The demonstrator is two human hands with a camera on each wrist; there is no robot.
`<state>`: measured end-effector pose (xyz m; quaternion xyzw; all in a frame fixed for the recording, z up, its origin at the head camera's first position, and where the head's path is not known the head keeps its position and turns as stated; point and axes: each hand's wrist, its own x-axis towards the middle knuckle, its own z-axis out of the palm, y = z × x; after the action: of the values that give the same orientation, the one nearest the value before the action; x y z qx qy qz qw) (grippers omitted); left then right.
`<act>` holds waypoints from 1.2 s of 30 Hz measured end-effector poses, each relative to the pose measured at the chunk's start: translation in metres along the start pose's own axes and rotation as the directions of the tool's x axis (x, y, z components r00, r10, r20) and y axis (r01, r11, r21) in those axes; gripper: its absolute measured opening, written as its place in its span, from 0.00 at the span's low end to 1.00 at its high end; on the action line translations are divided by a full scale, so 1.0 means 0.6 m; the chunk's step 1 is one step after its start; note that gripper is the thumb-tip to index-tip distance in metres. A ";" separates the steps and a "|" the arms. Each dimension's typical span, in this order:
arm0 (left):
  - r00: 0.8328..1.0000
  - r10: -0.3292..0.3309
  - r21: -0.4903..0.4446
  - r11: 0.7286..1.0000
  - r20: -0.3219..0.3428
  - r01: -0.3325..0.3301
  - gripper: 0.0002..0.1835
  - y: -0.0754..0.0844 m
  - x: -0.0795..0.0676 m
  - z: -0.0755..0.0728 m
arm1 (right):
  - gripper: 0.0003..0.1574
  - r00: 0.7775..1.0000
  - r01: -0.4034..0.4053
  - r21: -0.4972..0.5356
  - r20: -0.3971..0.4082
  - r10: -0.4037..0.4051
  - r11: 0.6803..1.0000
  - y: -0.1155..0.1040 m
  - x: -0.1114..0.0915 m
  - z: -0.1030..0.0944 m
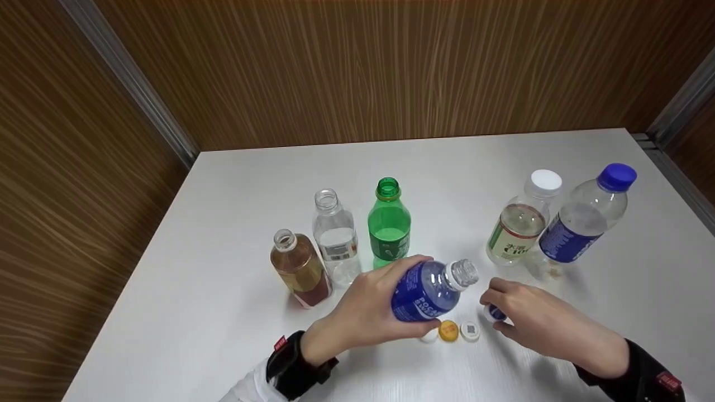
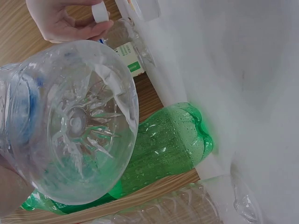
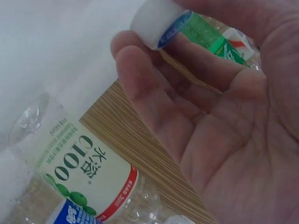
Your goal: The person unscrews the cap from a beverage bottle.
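My left hand (image 1: pixel 366 312) grips a clear plastic bottle with a blue label (image 1: pixel 422 296). The bottle has no cap on and leans with its mouth to the right, above the table. Its ridged base (image 2: pixel 77 122) fills much of the left wrist view. To the right of that mouth, my right hand (image 1: pixel 539 317) pinches a white bottle cap with a blue top (image 3: pixel 161 23) between thumb and fingers. Just below the held bottle, an orange cap (image 1: pixel 448 330) lies between two white ones, one bearing a printed code (image 1: pixel 470 331) and the other partly hidden by my left thumb.
Left of centre on the white table (image 1: pixel 223 223) stand three uncapped bottles: a brownish one (image 1: pixel 299 268), a clear one (image 1: pixel 337 240) and a green one (image 1: pixel 389 223). At the right are two capped bottles, one white-capped (image 1: pixel 519 223), one blue-capped (image 1: pixel 584 223). Wood-grain panels (image 1: pixel 391 67) rise behind.
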<state>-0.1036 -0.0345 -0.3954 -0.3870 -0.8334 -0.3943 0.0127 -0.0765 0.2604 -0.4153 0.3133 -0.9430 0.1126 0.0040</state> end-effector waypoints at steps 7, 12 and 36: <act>1.000 0.003 0.000 1.000 0.001 -0.003 0.47 -0.001 -0.001 0.000 | 0.17 0.995 0.014 0.013 0.103 -0.015 1.000 0.002 0.003 0.016; 1.000 0.013 0.005 1.000 -0.002 -0.013 0.47 -0.003 -0.001 0.001 | 0.19 0.988 -0.011 0.022 0.154 0.007 1.000 0.001 0.004 0.023; 1.000 0.003 -0.008 1.000 0.014 -0.003 0.46 -0.002 -0.001 0.002 | 0.16 0.980 -0.023 0.077 0.201 0.007 0.997 0.004 0.003 0.026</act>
<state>-0.1036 -0.0343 -0.3971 -0.3909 -0.8313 -0.3951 0.0060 -0.0785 0.2578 -0.4308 0.3160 -0.9357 0.1174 -0.1043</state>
